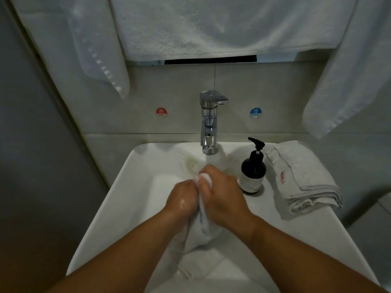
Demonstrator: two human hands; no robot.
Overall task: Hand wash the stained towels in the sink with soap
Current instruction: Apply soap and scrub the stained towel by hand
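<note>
A wet white towel (201, 235) hangs bunched over the white sink (127, 187), squeezed between both hands. My left hand (183, 199) grips it from the left, with foam on the knuckles. My right hand (222, 193) grips it from the right, and a fold of cloth pokes out at the fingertips. Its lower end trails into the basin. Water runs from the chrome tap (209, 123) just behind my hands. A dark soap pump bottle (252, 170) stands on the sink's right rim. A folded grey-white towel (302, 178) lies beside the bottle.
White towels (190, 28) hang on the wall above the tap, with one (349, 81) drooping at the right and another at the left. Red hot and blue cold stickers flank the tap. A grey wall closes the left side.
</note>
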